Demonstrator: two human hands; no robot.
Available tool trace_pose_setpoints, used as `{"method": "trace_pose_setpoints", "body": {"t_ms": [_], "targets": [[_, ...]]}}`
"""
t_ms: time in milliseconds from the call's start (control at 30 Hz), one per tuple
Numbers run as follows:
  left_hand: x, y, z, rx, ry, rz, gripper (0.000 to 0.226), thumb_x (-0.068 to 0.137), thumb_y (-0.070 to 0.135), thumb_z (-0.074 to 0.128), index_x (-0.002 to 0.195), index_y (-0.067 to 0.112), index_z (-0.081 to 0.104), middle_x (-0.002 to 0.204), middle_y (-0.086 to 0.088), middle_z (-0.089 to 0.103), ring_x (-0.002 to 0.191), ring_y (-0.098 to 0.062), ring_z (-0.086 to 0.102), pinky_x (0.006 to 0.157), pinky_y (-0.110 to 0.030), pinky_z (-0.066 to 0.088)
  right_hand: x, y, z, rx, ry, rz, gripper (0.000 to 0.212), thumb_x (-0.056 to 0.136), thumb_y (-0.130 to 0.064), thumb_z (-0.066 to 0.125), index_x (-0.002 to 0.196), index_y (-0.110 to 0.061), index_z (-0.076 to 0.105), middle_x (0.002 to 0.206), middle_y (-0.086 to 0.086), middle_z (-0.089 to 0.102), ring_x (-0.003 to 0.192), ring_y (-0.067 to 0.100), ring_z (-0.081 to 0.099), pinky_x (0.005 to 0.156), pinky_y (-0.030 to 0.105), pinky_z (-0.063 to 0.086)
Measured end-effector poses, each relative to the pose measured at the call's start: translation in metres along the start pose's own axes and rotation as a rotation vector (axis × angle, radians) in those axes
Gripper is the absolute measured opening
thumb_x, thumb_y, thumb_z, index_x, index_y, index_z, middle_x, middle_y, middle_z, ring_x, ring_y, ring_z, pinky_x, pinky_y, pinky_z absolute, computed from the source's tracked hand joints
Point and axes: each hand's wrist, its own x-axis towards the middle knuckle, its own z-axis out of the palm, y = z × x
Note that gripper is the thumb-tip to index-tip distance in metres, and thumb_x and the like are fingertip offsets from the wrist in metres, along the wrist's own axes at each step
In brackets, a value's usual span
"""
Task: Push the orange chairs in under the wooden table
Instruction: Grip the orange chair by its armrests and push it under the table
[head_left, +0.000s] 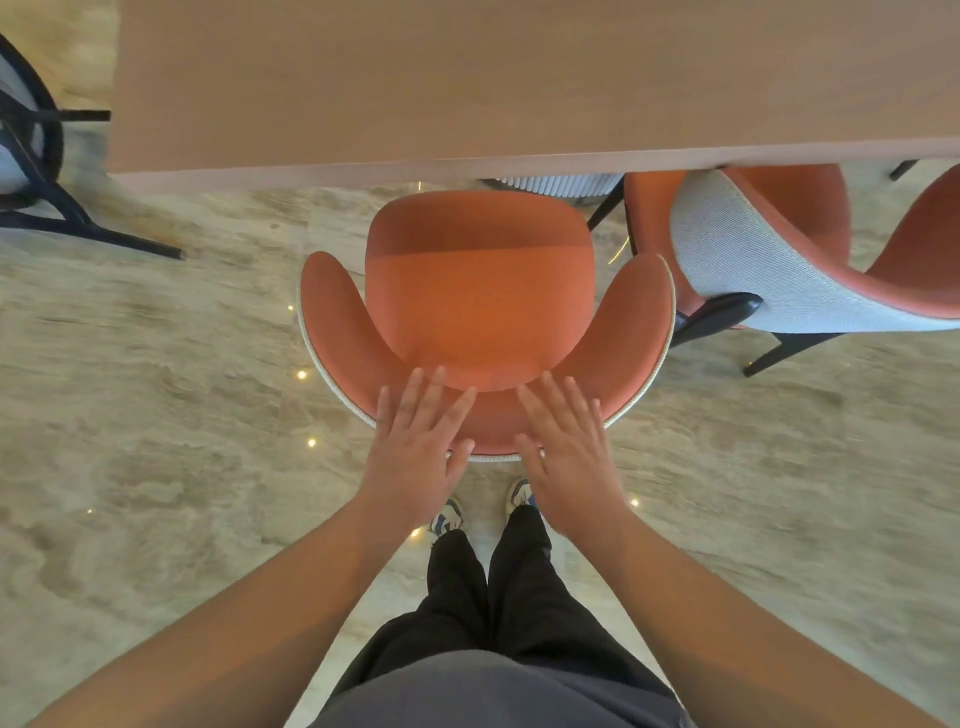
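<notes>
An orange chair (483, 301) with a curved backrest stands right below me, its seat front just short of the wooden table (519, 78) edge. My left hand (421, 447) and my right hand (566, 447) hover flat over the top of its backrest, fingers spread, holding nothing. Whether the palms touch the backrest I cannot tell. A second orange chair (779, 260) with a grey back shell stands at the right, its seat partly under the table.
A dark-framed chair (31, 156) stands at the far left beside the table's end. The floor (156, 415) is polished beige stone with light reflections. My legs and shoes are directly behind the middle chair.
</notes>
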Motion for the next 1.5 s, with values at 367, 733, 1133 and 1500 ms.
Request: {"method": "trace_pose_setpoints", "body": {"t_ms": [367,733,1133,1500], "targets": [[0.027,-0.011,0.014,0.263,-0.232,-0.091,0.063,0.099,0.051,0.013,0.138,0.035,0.061,0.138,0.004,0.065,0.138,-0.028,0.050,0.120,-0.067,0.005,0.031,0.012,0.027,-0.366,-0.221,-0.084,0.064,0.103,-0.055,0.008,0.158,-0.032,0.032,0.162,-0.008,0.040,0.154,0.021,0.024,0.123,0.054,-0.009],[0.027,-0.014,0.014,0.209,-0.175,-0.075,0.061,0.100,0.051,0.019,0.141,0.031,0.058,0.145,0.001,0.061,0.144,-0.027,0.046,0.121,-0.066,0.008,0.036,0.016,0.018,-0.314,-0.228,-0.102,0.061,0.105,-0.052,0.016,0.160,-0.029,0.031,0.165,-0.008,0.036,0.156,0.017,0.019,0.126,0.045,-0.007],[0.065,-0.102,-0.017,0.052,-0.142,-0.476,0.080,0.106,0.046,0.031,0.161,0.000,-0.004,0.172,-0.019,-0.005,0.159,-0.031,-0.008,0.128,-0.044,-0.001,0.086,0.094,-0.048,-0.191,-0.078,0.306,0.074,0.105,-0.036,0.041,0.163,-0.006,0.005,0.173,0.011,0.003,0.160,0.025,-0.004,0.126,0.037,-0.003],[0.071,-0.102,-0.050,-0.163,-0.278,-0.533,0.078,0.104,0.032,0.047,0.164,0.006,0.003,0.173,-0.015,-0.001,0.160,-0.029,-0.005,0.125,-0.039,0.002,0.091,0.086,-0.082,-0.010,-0.264,0.331,0.069,0.106,-0.024,0.044,0.163,-0.007,0.011,0.173,0.010,0.006,0.159,0.025,0.003,0.126,0.037,0.006]]}}
